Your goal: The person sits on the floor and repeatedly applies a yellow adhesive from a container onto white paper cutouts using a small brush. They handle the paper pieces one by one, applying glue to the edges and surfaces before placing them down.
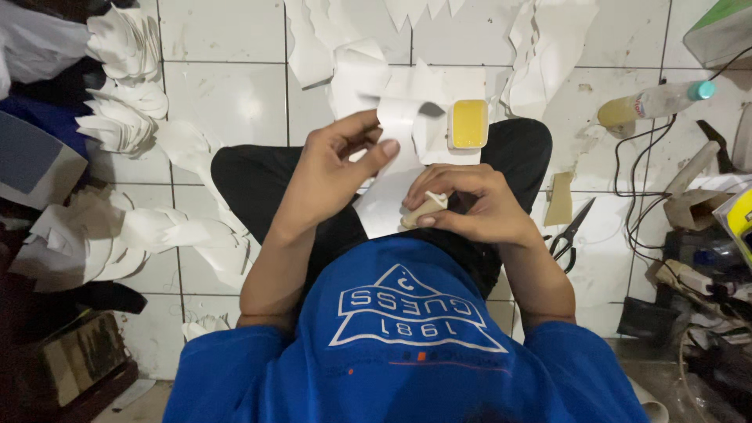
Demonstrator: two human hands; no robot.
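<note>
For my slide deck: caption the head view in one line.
Seated on a white tiled floor, left hand holds a white paper piece, right hand a small pale block, beside a yellow-filled tub.

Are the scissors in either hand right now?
No, the scissors lie on the tiled floor beside the right hand, which holds a small pale block, while the left hand pinches white paper.
</note>
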